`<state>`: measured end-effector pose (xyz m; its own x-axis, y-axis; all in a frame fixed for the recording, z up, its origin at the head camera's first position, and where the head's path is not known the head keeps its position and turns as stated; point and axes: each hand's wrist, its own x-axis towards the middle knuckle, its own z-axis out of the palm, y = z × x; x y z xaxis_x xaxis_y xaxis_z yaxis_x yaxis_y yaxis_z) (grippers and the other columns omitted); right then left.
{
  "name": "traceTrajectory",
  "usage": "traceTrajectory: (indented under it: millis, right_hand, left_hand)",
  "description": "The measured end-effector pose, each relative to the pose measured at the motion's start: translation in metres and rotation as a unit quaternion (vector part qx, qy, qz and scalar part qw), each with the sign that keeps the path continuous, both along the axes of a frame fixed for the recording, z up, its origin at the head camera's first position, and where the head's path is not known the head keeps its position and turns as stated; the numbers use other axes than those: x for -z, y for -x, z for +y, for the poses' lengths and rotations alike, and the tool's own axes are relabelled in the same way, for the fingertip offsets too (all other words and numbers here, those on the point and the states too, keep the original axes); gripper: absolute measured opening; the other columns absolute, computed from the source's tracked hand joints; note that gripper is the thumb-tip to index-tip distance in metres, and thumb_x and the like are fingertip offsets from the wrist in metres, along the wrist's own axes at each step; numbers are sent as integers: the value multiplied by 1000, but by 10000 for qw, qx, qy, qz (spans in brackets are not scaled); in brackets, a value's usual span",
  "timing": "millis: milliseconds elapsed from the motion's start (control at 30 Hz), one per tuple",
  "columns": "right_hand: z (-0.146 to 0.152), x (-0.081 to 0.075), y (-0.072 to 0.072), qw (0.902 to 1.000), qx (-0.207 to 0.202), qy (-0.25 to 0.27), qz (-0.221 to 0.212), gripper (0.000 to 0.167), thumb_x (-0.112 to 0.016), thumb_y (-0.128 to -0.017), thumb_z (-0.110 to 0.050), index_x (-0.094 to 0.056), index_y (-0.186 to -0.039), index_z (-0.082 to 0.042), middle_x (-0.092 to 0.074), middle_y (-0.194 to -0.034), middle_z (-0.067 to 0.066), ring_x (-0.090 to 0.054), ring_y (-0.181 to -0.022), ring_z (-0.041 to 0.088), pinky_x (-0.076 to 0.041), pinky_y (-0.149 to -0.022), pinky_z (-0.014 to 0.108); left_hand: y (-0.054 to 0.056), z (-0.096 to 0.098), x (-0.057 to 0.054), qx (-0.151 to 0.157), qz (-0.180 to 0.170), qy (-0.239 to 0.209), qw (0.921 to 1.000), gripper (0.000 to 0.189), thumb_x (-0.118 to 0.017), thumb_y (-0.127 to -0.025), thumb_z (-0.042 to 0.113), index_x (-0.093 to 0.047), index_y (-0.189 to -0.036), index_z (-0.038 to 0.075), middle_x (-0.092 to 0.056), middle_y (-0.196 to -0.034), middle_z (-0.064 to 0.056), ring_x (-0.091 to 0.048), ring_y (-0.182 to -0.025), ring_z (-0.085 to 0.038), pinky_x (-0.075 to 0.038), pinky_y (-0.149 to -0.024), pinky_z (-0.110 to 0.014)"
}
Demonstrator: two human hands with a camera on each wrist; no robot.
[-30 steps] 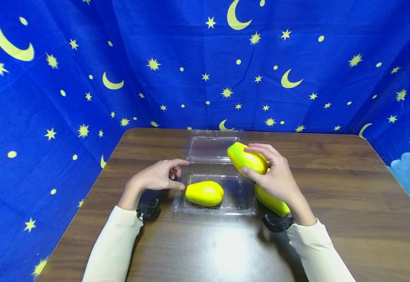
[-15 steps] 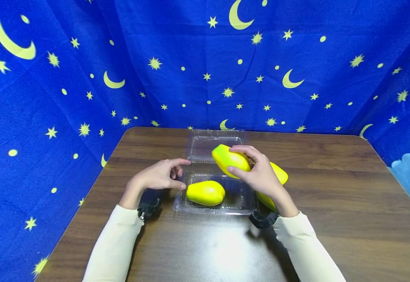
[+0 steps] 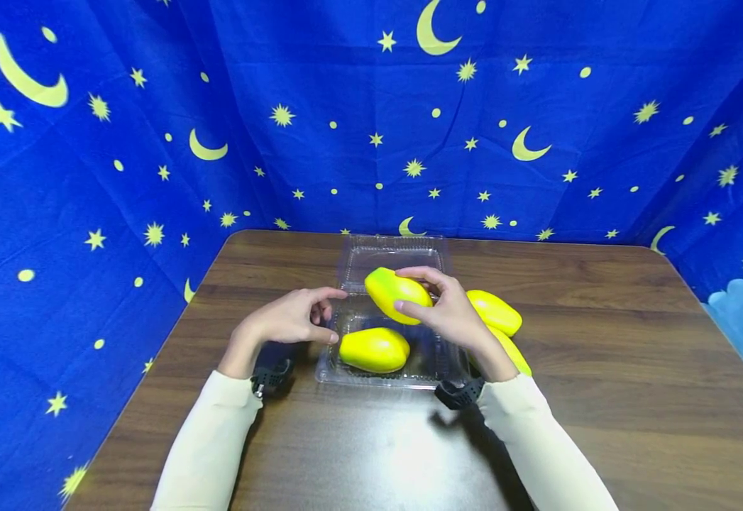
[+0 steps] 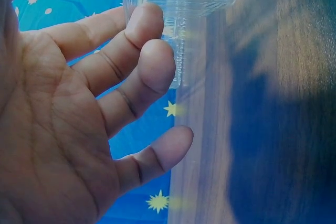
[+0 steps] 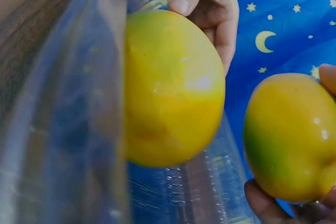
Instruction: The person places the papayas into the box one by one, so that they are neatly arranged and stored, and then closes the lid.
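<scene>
My right hand [image 3: 457, 316] grips a yellow papaya [image 3: 389, 292] between thumb and fingers, above the clear plastic clamshell box [image 3: 377, 382]. Another papaya [image 3: 374, 350] lies in the left part of the box's base; in the right wrist view this papaya [image 5: 173, 90] appears behind the clear wall. By the box's left edge is my left hand [image 3: 288, 317], its fingers loosely bent and holding nothing. From the left wrist, the palm and several fingers [image 4: 156, 66] show close to the clear plastic; whether they touch it I cannot tell.
Two more papayas lie right of the box: one farther back [image 3: 494, 312], and one nearer [image 3: 512, 351] partly hidden by my right wrist. The box's lid [image 3: 397, 264] lies folded back toward the blue star-print cloth [image 3: 345, 85] behind the wooden table [image 3: 633, 355].
My right hand has carried its papaya leftward over the box. The papayas on the right have come more into view. My left hand stays about where it was.
</scene>
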<state>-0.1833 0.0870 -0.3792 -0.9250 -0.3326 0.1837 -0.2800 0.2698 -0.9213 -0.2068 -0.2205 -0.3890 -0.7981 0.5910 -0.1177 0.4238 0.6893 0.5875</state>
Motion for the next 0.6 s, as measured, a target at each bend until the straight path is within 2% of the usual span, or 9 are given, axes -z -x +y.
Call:
traceTrajectory:
  millis: [300, 467, 600]
  right_hand:
    - [-10, 12, 4, 9993, 34, -261, -268, 45, -79, -86, -22, -65, -129, -21, -65, -126, 9, -62, -101, 27, -53, -83, 36]
    - [-18, 15, 6, 9982, -73, -230, -554, 45, -79, -87, -25, -64, -130, -25, -64, -127, 7, -60, -104, 26, -53, -86, 37]
    - [-21, 17, 6, 9978, -94, -312, -583, 45, -78, -89, -26, -64, -131, -25, -63, -131, 4, -61, -108, 25, -53, -89, 38]
  left_hand:
    - [0, 2, 1, 41, 5, -41, 10000, 77, -82, -80, 36, -49, -146, 13, -64, -95, 3, -56, -83, -15, -47, -76, -32]
    - [-1, 1, 1, -54, -77, -5, 10000, 76, -81, -81, 37, -49, -147, 16, -63, -96, 2, -55, -81, -17, -47, -74, -33]
    - [0, 2, 0, -108, -146, 12, 9998, 77, -81, -81, 38, -48, -147, 18, -63, -97, 2, -55, -81, -17, -47, -72, -34]
